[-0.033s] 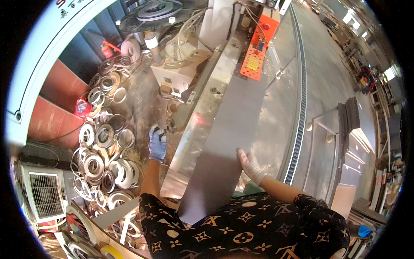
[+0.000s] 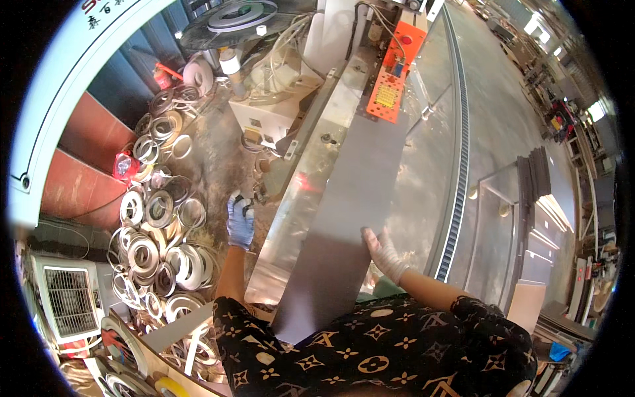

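A long grey panel [image 2: 344, 198] lies flat on the shiny metal machine bed [image 2: 281, 255], its far end at the orange perforated guard [image 2: 387, 99]. On the panel's right edge rests my right hand [image 2: 387, 255], in a pale glove with fingertips bare. Its thumb is over the panel's top and its fingers stretch out along the side. My left hand [image 2: 240, 221], in a bluish glove, is off the panel, left of the bed. Its fingers curl around something dark near a small metal fitting [image 2: 260, 197]; what it is stays unclear.
Rolls of edge banding [image 2: 143, 253] are heaped on the floor at the left. A white box-shaped unit [image 2: 268, 119] stands beyond my left hand. A ridged conveyor strip [image 2: 456, 218] runs along the right, with stacked panels [image 2: 539, 218] past it. A grilled heater-like unit [image 2: 69, 298] sits lower left.
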Demonstrator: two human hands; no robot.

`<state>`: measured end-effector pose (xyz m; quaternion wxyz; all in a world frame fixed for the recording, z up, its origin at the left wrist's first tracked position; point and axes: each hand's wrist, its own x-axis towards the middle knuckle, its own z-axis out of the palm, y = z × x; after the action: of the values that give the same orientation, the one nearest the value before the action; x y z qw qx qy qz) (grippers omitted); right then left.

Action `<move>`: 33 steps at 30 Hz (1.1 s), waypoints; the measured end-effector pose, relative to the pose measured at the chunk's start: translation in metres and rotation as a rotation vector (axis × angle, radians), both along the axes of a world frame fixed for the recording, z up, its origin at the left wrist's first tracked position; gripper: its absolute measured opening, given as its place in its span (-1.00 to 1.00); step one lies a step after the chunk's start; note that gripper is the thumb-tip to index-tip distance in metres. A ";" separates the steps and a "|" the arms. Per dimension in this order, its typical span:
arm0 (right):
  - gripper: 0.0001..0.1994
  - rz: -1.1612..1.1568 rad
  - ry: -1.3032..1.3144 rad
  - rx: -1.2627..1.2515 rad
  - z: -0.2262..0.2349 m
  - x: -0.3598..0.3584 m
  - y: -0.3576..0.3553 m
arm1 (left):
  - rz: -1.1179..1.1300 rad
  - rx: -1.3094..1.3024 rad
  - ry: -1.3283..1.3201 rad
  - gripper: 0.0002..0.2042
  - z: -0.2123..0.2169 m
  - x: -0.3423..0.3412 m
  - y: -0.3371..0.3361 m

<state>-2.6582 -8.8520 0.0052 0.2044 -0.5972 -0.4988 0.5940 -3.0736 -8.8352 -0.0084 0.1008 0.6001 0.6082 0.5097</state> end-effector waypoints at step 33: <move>-0.31 0.052 -0.068 -0.124 0.128 -0.027 0.006 | -0.107 -0.520 -0.458 -0.46 -0.021 -0.037 0.005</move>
<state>-2.6851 -8.8461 0.1330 0.1346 -0.6155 -0.4830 0.6081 -3.1102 -8.8299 -0.0294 0.4105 0.4555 0.6471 0.4531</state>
